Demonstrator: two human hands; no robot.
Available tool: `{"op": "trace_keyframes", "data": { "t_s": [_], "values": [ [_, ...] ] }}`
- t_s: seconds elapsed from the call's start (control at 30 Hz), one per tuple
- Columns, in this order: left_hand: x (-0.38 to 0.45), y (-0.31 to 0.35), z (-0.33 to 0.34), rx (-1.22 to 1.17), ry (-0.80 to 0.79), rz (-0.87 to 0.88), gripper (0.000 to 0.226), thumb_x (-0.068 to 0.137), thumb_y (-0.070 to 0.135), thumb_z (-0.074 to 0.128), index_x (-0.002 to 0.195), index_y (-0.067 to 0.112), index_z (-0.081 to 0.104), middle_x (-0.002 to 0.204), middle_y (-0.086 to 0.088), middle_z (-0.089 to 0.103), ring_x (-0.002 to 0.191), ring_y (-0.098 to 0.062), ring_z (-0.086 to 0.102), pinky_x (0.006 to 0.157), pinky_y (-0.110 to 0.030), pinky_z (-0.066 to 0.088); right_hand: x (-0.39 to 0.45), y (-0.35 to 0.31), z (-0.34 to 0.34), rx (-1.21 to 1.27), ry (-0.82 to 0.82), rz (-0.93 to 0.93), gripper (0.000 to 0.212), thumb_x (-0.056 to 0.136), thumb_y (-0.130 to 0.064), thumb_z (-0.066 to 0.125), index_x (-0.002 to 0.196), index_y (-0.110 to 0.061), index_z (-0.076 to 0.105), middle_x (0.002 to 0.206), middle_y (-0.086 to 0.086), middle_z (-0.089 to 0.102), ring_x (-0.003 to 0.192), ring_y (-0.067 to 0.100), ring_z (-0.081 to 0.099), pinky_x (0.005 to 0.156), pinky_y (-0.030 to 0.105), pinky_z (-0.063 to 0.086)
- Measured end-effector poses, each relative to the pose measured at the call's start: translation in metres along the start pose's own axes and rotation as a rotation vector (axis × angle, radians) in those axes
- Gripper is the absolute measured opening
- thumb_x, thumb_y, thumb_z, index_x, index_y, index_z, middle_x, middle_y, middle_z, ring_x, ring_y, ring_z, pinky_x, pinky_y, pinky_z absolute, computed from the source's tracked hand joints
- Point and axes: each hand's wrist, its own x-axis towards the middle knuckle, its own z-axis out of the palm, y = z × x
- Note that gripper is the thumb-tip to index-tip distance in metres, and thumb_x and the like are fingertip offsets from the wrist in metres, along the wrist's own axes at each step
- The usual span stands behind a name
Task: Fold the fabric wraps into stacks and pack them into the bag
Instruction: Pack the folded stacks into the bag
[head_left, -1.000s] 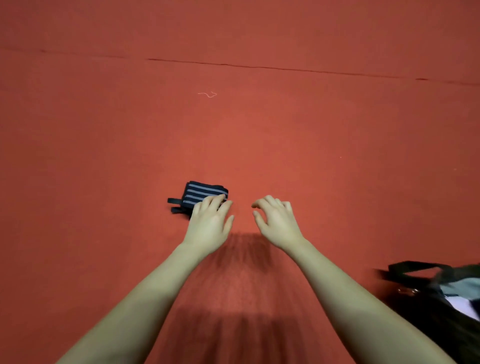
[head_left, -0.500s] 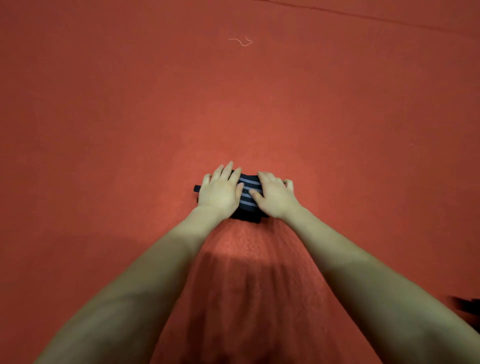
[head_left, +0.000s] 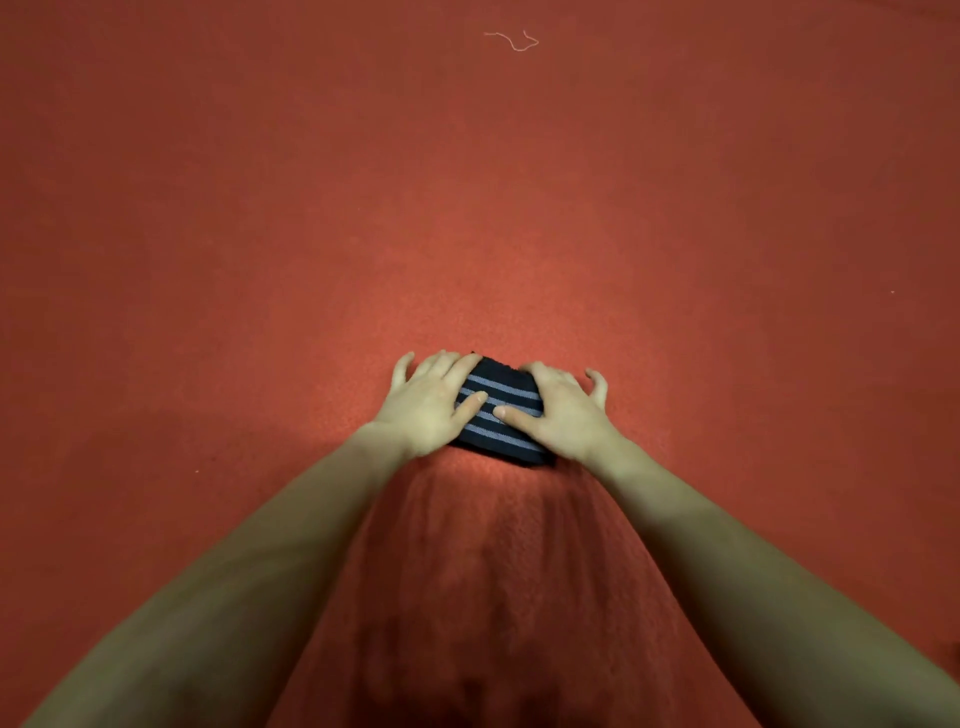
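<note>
A folded fabric wrap (head_left: 496, 402), black with grey stripes, lies on the red carpet in the middle of the view. My left hand (head_left: 431, 402) holds its left end, thumb laid across the top stripes and fingers curved over the far left side. My right hand (head_left: 563, 410) holds the right end the same way, thumb on top and fingers curled round the edge, with the little finger lifted. Both thumbs nearly meet over the wrap. The bag is out of view.
Red carpet (head_left: 467, 208) fills the whole view. A short pale thread (head_left: 511, 40) lies on it far ahead near the top edge. My forearms reach in from the bottom corners.
Both hands moved from hovering beside the wrap onto it, then shifted apart to its two ends. The view swung left, so the bag left the frame.
</note>
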Motion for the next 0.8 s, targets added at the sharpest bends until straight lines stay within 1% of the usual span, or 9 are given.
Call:
{"op": "trace_keyframes", "data": {
  "t_s": [0.2,0.37,0.5,0.53,0.6,0.67,0.7,0.73,0.8],
  "values": [
    [-0.022,0.011,0.009,-0.016,-0.005,-0.024,0.050,0.100,0.045,0.029,0.147,0.027,0.026,0.144,0.005,0.035,0.139,-0.013,0.022,0.114,-0.043,-0.004,-0.024,-0.003,0.007,0.003,0.003,0.001,0.063,0.088,-0.057,0.051,0.139,-0.023,0.038,0.132,-0.006,0.048,0.131,0.016,0.034,0.112,0.046,-0.004],
    [-0.063,0.027,0.032,0.012,-0.028,-0.009,0.051,0.100,0.046,0.028,0.147,0.027,0.025,0.144,0.007,0.033,0.138,-0.013,0.020,0.114,-0.041,0.000,-0.073,0.004,0.025,0.023,-0.015,0.005,0.063,0.088,-0.059,0.051,0.139,-0.024,0.038,0.129,-0.007,0.047,0.130,0.016,0.031,0.114,0.043,-0.002],
    [-0.097,0.039,0.049,0.080,-0.041,0.023,0.067,0.092,0.060,0.013,0.149,0.026,0.023,0.148,0.003,0.030,0.138,-0.018,0.018,0.111,-0.039,0.005,-0.108,0.007,0.035,-0.013,-0.050,0.011,0.065,0.087,-0.059,0.052,0.139,-0.023,0.037,0.129,-0.006,0.044,0.128,0.016,0.031,0.112,0.039,-0.002],
    [-0.103,0.042,0.050,0.084,-0.048,0.029,0.068,0.092,0.060,0.014,0.149,0.024,0.023,0.150,0.000,0.027,0.140,-0.021,0.015,0.112,-0.040,0.005,-0.115,0.006,0.036,-0.023,-0.049,0.009,0.066,0.087,-0.059,0.053,0.139,-0.022,0.037,0.129,-0.005,0.044,0.127,0.016,0.032,0.111,0.038,-0.002],
    [-0.110,0.044,0.052,0.124,-0.043,0.081,0.066,0.095,0.056,0.030,0.148,0.016,0.029,0.155,-0.007,0.020,0.145,-0.027,0.008,0.115,-0.043,0.005,-0.125,0.005,0.038,-0.036,-0.037,0.005,0.071,0.084,-0.059,0.057,0.140,-0.020,0.035,0.128,-0.003,0.042,0.126,0.017,0.033,0.111,0.037,-0.001],
    [-0.110,0.046,0.047,0.234,-0.003,0.202,0.070,0.088,0.059,0.039,0.132,0.005,0.049,0.155,-0.016,0.023,0.144,-0.035,0.016,0.115,-0.047,0.013,-0.130,0.002,0.039,-0.067,-0.042,0.011,0.081,0.081,-0.061,0.060,0.142,-0.017,0.030,0.129,0.000,0.040,0.126,0.020,0.032,0.111,0.038,0.000],
    [-0.107,0.047,0.043,0.298,0.009,0.257,0.070,0.085,0.061,0.039,0.122,0.003,0.054,0.155,-0.018,0.023,0.144,-0.036,0.017,0.115,-0.048,0.014,-0.130,0.001,0.040,-0.091,-0.051,0.015,0.084,0.079,-0.062,0.061,0.142,-0.016,0.029,0.129,0.002,0.039,0.126,0.022,0.031,0.111,0.040,0.001],
    [-0.104,0.048,0.037,0.339,-0.036,0.286,0.068,0.085,0.062,0.040,0.118,0.003,0.052,0.156,-0.018,0.017,0.145,-0.035,0.012,0.116,-0.048,0.009,-0.129,0.001,0.040,-0.114,-0.059,0.019,0.085,0.078,-0.063,0.061,0.142,-0.016,0.030,0.129,0.003,0.039,0.126,0.023,0.031,0.112,0.040,0.002],
    [-0.100,0.047,0.029,0.342,-0.138,0.300,0.068,0.087,0.065,0.043,0.121,0.006,0.041,0.159,-0.012,0.007,0.147,-0.028,0.000,0.116,-0.045,-0.004,-0.127,0.001,0.039,-0.140,-0.065,0.021,0.084,0.075,-0.066,0.062,0.139,-0.019,0.035,0.128,0.004,0.038,0.127,0.024,0.030,0.112,0.042,0.003]
  ]
}}
